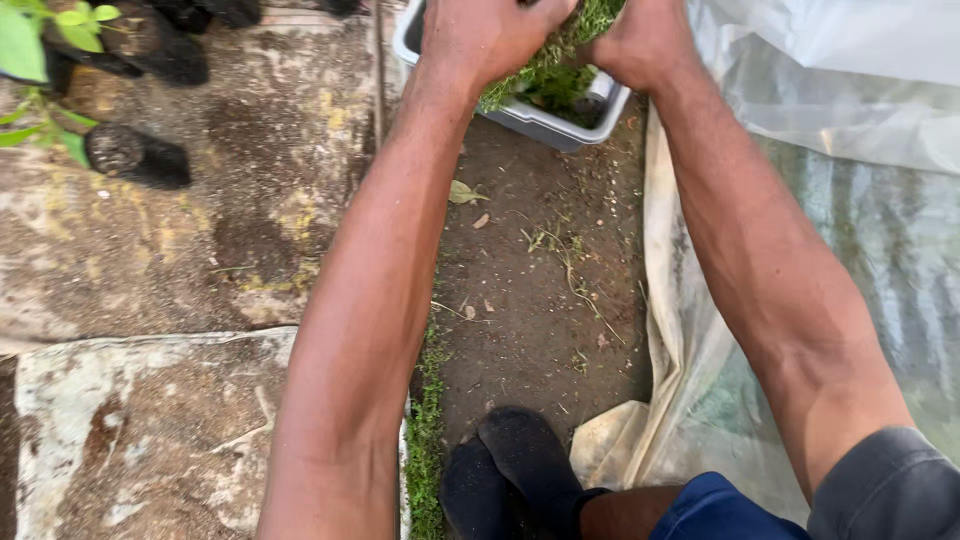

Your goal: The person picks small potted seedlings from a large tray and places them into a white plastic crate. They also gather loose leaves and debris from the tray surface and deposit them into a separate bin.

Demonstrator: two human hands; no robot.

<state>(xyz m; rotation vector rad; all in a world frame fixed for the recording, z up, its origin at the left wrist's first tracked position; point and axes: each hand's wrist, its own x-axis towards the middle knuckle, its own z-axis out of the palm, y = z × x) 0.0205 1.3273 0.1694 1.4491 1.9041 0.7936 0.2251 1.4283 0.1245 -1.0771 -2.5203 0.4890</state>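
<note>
A: Hands first — where are they?

B: Both at the top of the frame. Left hand [490, 35] top centre, right hand [640, 40] just right of it, both down in a clump of green plant cuttings [555, 70]. Fingers curl into the greens on both, so each is closed around the clump — fingertips themselves are buried or cut off by the frame edge.

A: And the greens?

B: In a grey plastic tub [540, 122], top centre, sitting on bare brown soil [530, 300]. 1 corner of the tub points toward the lower right.

A: Surroundings, quick.

B: Translucent plastic sheeting [850, 200] fills the right side, its edge lying on the soil. Stained concrete slab [200, 220] on the left, with 2 or so black grow bags [135, 155] upper left and green leaves [30, 50] in the corner. Bottom centre — 2 feet in dark socks [510, 470]. Blue shorts [720, 510] at the bottom right.
</note>
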